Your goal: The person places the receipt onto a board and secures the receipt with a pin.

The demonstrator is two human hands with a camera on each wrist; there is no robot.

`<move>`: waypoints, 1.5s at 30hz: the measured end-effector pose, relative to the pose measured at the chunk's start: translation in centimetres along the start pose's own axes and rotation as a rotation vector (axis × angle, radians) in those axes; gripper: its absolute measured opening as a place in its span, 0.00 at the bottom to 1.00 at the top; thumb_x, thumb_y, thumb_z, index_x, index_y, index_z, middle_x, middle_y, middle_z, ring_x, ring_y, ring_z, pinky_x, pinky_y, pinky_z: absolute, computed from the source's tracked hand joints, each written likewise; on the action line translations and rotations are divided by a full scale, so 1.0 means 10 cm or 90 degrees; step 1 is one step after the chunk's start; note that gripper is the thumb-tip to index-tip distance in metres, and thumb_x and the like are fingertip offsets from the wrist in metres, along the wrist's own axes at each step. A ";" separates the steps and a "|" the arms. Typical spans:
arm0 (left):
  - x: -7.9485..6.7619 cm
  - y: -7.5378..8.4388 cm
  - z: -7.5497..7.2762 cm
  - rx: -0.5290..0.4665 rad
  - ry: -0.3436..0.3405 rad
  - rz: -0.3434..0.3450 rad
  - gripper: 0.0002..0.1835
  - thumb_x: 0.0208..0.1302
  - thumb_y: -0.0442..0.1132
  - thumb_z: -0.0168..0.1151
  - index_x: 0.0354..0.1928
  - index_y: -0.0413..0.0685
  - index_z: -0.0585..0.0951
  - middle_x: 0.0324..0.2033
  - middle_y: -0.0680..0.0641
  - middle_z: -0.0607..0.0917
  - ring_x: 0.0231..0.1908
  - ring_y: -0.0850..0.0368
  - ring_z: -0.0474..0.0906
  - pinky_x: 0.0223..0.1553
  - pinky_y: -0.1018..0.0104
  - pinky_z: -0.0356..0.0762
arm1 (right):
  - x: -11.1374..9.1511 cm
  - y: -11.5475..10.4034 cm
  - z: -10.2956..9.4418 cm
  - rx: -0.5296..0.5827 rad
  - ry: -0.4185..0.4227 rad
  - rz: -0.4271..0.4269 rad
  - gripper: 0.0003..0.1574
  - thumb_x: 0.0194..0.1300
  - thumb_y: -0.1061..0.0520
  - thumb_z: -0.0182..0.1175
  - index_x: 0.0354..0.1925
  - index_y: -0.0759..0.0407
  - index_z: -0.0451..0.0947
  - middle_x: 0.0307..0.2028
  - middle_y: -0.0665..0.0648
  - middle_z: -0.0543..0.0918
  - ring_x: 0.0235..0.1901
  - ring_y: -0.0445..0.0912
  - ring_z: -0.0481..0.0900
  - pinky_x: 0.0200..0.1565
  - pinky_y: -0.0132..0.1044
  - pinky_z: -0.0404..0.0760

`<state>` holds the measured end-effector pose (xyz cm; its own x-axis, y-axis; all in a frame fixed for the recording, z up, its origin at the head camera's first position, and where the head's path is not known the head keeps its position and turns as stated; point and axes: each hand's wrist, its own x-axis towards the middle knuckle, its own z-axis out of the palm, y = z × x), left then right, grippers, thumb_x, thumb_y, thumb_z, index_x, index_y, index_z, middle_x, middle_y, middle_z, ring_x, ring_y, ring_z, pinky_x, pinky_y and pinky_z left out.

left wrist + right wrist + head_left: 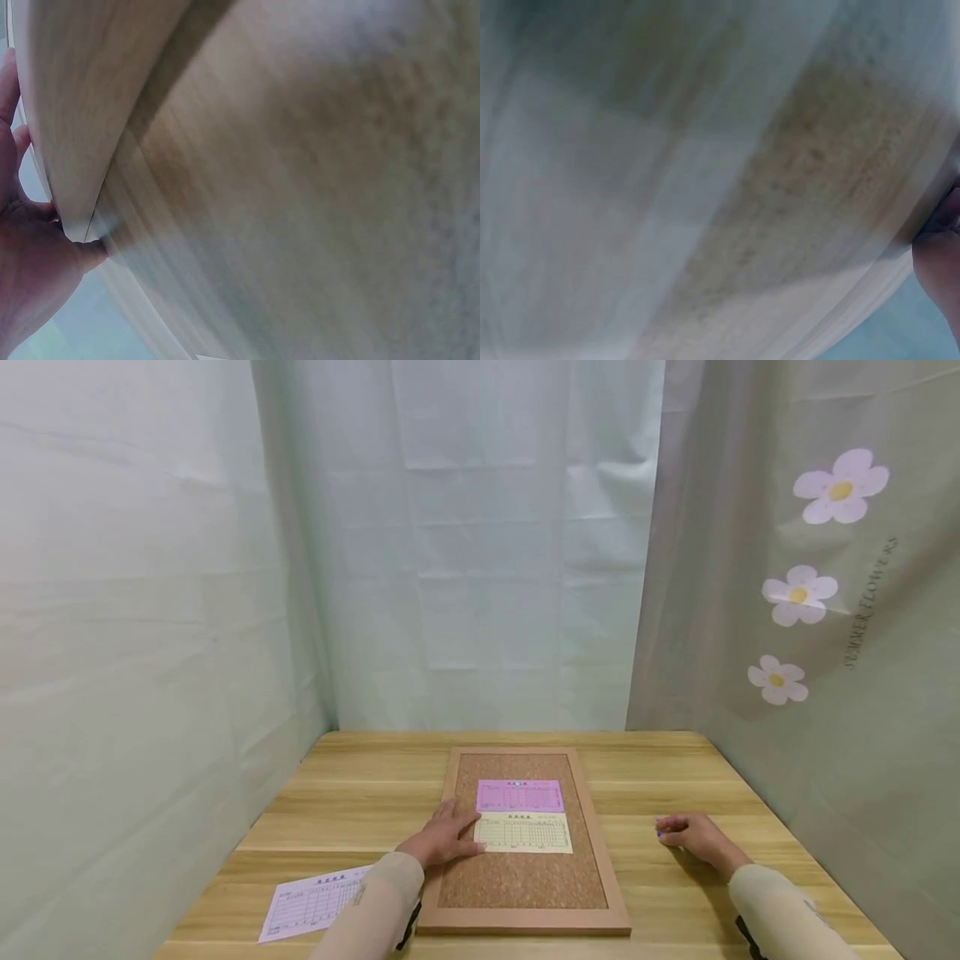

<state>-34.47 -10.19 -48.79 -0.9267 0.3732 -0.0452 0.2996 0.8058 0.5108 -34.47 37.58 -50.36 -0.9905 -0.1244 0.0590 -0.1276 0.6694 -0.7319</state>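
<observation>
A cork board (525, 885) in a light wooden frame lies on the table. On its cork a pink form slip (517, 797) sits just above a pale yellow form slip (522, 835). A small light-blue dot, like a pin head, shows at the pink slip's top edge. My left hand (444, 837) rests over the board's left frame, fingers spread, with fingertips at the yellow slip's left edge. To the right of the board, my right hand (693, 837) pinches a small blue-purple push pin (659, 834) close over the table, mostly hidden by the fingers.
A white form slip (311, 903) lies on the wooden table (360, 793) at the front left, partly covered by the left sleeve (382, 902). Pale curtains (480, 543) enclose the table at the back and both sides.
</observation>
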 end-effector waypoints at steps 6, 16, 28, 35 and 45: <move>-0.03 0.02 0.00 -0.002 0.002 0.007 0.37 0.64 0.55 0.67 0.71 0.48 0.70 0.74 0.29 0.50 0.74 0.33 0.42 0.67 0.34 0.49 | -0.01 0.00 0.02 -0.027 0.010 -0.008 0.17 0.64 0.58 0.67 0.48 0.68 0.83 0.56 0.71 0.79 0.55 0.66 0.76 0.52 0.51 0.77; -0.01 0.02 0.00 -0.002 0.002 -0.003 0.37 0.63 0.55 0.67 0.71 0.49 0.70 0.74 0.30 0.50 0.74 0.34 0.42 0.68 0.35 0.50 | -0.03 0.00 0.02 -0.017 0.014 -0.015 0.13 0.63 0.60 0.68 0.44 0.67 0.84 0.55 0.73 0.79 0.57 0.67 0.75 0.43 0.35 0.76; 0.05 -0.05 0.04 0.009 0.005 -0.009 0.39 0.62 0.58 0.67 0.72 0.52 0.70 0.75 0.32 0.50 0.75 0.35 0.42 0.67 0.35 0.50 | 0.00 -0.02 0.03 -0.009 0.026 0.003 0.12 0.64 0.60 0.67 0.43 0.67 0.84 0.54 0.71 0.80 0.57 0.68 0.74 0.58 0.57 0.70; 0.06 -0.07 0.05 0.005 0.003 -0.012 0.39 0.62 0.59 0.67 0.72 0.53 0.69 0.75 0.32 0.50 0.75 0.35 0.42 0.67 0.35 0.51 | 0.00 -0.02 0.02 0.012 0.022 0.021 0.15 0.64 0.58 0.68 0.45 0.68 0.84 0.54 0.70 0.81 0.57 0.66 0.75 0.58 0.56 0.71; 0.03 -0.02 0.03 0.004 0.001 -0.018 0.38 0.62 0.58 0.67 0.72 0.52 0.69 0.75 0.33 0.50 0.75 0.35 0.42 0.68 0.35 0.50 | 0.01 -0.03 -0.02 0.021 0.008 0.032 0.17 0.64 0.58 0.68 0.46 0.70 0.83 0.53 0.69 0.82 0.59 0.68 0.72 0.63 0.62 0.64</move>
<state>-34.73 -10.08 -49.20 -0.9351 0.3497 -0.0576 0.2752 0.8189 0.5036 -34.56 37.54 -49.98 -0.9961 -0.0825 0.0303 -0.0768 0.6499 -0.7561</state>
